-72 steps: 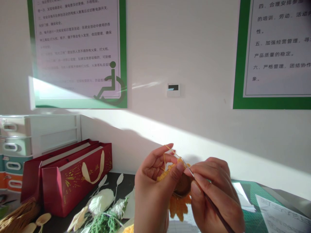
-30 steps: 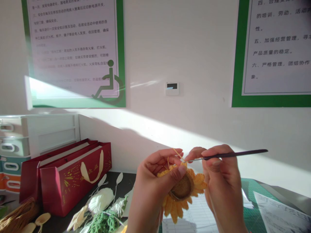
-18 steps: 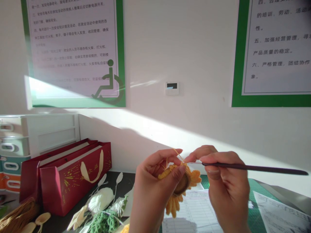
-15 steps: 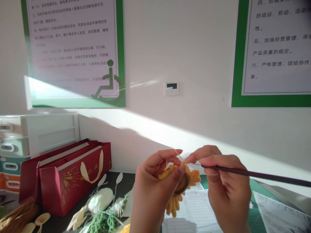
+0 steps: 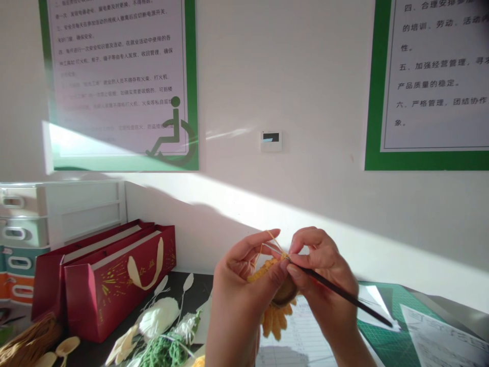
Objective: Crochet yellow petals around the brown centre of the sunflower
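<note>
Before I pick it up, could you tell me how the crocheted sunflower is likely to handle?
The crocheted sunflower looks light and soft, being yarn. Its petals will probably flop, though the brown centre may be firmer. The yellow yarn looped over the left hand could tug it when lifted.

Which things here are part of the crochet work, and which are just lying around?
In use: left hand holding crocheted sunflower; yellow yarn; right hand holding crochet hook.

Lying about: red gift bags, white drawer unit, green yarn, green cutting mat, printed sheet.
</note>
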Available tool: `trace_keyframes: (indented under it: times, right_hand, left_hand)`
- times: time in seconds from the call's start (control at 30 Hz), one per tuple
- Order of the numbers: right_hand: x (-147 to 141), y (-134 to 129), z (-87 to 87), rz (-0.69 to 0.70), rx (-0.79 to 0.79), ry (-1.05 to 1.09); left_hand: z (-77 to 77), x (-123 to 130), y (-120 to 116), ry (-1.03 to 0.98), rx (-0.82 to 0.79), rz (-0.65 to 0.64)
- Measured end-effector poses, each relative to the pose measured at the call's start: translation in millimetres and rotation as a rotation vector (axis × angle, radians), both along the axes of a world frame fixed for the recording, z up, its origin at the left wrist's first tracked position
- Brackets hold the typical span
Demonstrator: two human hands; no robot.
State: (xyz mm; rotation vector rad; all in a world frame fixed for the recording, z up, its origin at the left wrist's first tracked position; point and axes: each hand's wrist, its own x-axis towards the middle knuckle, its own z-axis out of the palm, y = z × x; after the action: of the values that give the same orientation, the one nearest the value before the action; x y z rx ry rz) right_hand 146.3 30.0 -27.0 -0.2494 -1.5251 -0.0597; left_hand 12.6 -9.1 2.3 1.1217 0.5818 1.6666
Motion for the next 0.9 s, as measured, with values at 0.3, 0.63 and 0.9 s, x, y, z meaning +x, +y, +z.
trace_keyframes:
  times: [0.3, 0.63, 0.9]
  right_hand:
    - [-10.2, -5.0, -1.7, -0.382, 0.291, -0.018]
    - [-5.5, -11.6, 0.7, 0.057, -0.07, 0.285]
    - [-7.4, -5.9, 6.4, 0.489, -0.472, 0.326]
  left_hand:
    - [0.3, 3.0, 1.3, -0.081, 0.025, -0.057]
    - [2.6, -5.4, 4.0, 0.046, 0.047, -0.015]
    - [1.7, -10.6, 10.1, 0.04, -0.007, -0.172]
